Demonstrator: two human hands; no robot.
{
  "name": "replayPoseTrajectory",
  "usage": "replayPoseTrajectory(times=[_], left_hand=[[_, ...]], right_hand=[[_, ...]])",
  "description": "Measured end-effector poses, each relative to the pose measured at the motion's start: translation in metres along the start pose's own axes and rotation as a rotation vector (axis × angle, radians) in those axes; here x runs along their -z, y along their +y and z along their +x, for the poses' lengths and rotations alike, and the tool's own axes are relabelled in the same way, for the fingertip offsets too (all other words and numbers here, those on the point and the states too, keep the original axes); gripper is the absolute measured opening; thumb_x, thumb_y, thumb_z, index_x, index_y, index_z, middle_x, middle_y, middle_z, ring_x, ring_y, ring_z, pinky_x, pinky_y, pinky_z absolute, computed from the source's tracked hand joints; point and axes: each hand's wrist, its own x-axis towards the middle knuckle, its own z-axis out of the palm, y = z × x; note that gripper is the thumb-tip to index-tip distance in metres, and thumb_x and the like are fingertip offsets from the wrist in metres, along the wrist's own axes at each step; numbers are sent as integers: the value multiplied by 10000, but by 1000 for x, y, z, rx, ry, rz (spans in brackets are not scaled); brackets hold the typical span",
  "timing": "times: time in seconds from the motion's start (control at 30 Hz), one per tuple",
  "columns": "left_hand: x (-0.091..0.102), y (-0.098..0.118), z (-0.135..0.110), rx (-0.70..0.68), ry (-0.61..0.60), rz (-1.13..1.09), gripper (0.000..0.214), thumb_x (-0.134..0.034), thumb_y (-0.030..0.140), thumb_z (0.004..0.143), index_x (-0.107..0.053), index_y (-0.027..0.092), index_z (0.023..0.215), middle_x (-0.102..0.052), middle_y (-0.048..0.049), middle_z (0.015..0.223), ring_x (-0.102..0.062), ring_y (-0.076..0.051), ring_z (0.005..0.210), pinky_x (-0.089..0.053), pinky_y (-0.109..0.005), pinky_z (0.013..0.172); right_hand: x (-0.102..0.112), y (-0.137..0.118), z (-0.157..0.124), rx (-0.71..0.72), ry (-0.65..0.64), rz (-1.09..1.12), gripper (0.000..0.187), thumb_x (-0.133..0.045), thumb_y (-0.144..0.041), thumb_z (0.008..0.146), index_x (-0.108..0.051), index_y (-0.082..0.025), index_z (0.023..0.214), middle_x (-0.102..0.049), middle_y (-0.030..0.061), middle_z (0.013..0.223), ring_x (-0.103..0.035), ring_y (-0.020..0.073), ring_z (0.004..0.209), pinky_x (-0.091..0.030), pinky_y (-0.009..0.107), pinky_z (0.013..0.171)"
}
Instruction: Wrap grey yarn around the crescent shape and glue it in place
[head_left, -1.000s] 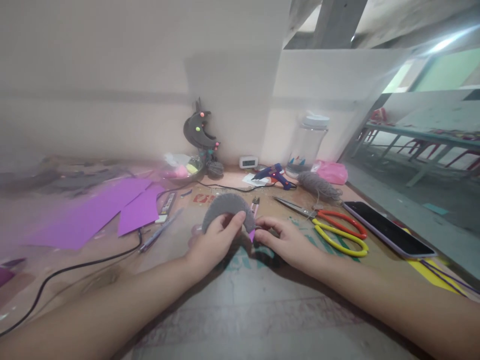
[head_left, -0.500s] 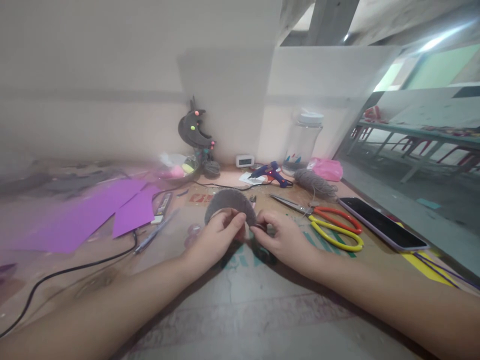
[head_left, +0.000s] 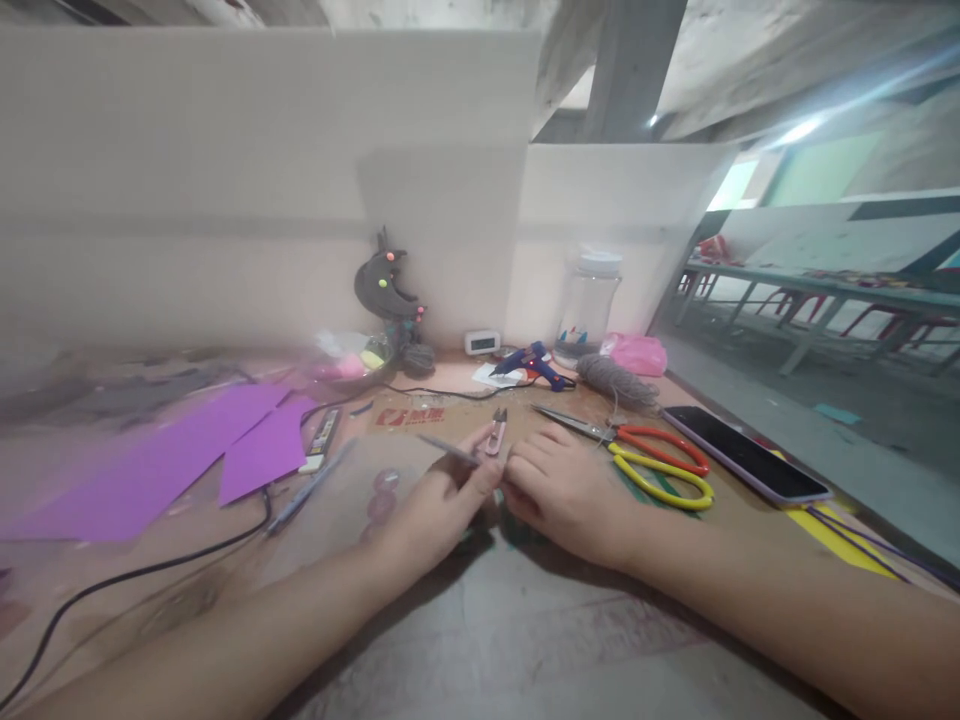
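My left hand (head_left: 442,500) pinches a flat grey yarn-wrapped piece (head_left: 448,450), which lies almost edge-on and shows only as a thin grey sliver. My right hand (head_left: 564,487) is curled beside it, fingers closed against the same piece near its right end; what sits under those fingers is hidden. A small pink thread snipper (head_left: 495,432) lies on the table just beyond the two hands.
Yellow and orange scissors (head_left: 660,462), a phone (head_left: 742,465), grey yarn (head_left: 611,378), a blue glue gun (head_left: 532,365), a jar (head_left: 589,305) and a pink bag (head_left: 634,353) lie right. Purple sheets (head_left: 187,450), a black cable (head_left: 150,570) and a dark moon figure (head_left: 386,285) are left.
The grey piece stood upright as a half-disc; it has been tipped flat, so only its edge shows. Both hands moved slightly toward me and lower.
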Motion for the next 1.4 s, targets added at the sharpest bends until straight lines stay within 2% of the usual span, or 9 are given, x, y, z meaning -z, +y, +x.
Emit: replayPoseTrajectory(times=[0.13,0.3,0.4,0.47,0.6,0.77,0.97,1.17,1.4], left_hand=[[0,-3,11,50,32,-197,401,-493,468,891,-663,165,1091,-632,-17,742,-567,-168,699,-472,-271,680],[-3,-18,16,113,142,-281,328,-551,408,867,-651,147,696,-655,-45,698,-612,-180,730,-482,-294,771],[-2,-27,17,90,210,-290,301,-524,428,890,-644,159,829,-675,-46,773,-629,-191,763,-486,-324,800],[-1,-29,19,81,244,-284,307,-528,442,891,-622,158,819,-679,-59,782,-640,-202,771,-486,-332,789],[-1,-28,20,82,276,-302,290,-527,450,885,-575,176,805,-667,-42,740,-633,-194,711,-491,-314,714],[1,-20,19,105,321,-270,284,-475,415,917,-583,191,780,-608,13,669,-568,-160,650,-437,-269,663],[5,-22,20,93,301,-184,359,-533,495,867,-564,187,685,-555,31,628,-515,-149,627,-370,-247,609],[5,-25,23,68,263,-190,264,-620,402,824,-632,165,938,-677,-24,816,-605,-171,745,-429,-251,664],[3,-22,23,77,251,-190,241,-595,389,847,-581,157,911,-657,-22,770,-592,-157,687,-424,-251,628]], right_hand=[[-8,3,-2,15,-19,-61,210,-410,-143,944,-574,-154,813,-605,54,773,-488,180,725,-313,327,707],[-4,2,-2,-33,-44,-76,145,-486,-221,947,-609,-148,924,-645,63,851,-532,200,780,-334,338,713],[10,12,4,-115,-16,-61,173,-517,-261,934,-617,-151,1022,-669,80,912,-570,227,846,-372,359,772],[19,29,9,-252,37,-9,174,-517,-282,931,-623,-161,999,-679,85,930,-593,229,876,-403,357,805],[15,85,7,-697,-51,49,215,-545,-317,911,-629,-185,1059,-672,85,1046,-622,239,978,-450,350,862],[-19,146,-3,-845,-119,111,618,-677,-385,823,-494,-100,1339,-537,201,1355,-509,321,1255,-418,409,1015],[-45,164,8,-920,-215,236,547,-723,-409,799,-588,-136,1254,-672,137,1200,-645,275,1068,-486,346,928],[-60,166,19,-1006,-196,253,335,-601,-374,923,-601,-148,1171,-639,82,1162,-637,210,1007,-527,418,882],[-18,160,21,-1099,-101,318,207,-604,-332,895,-672,-140,933,-726,88,830,-690,217,751,-549,320,700]])
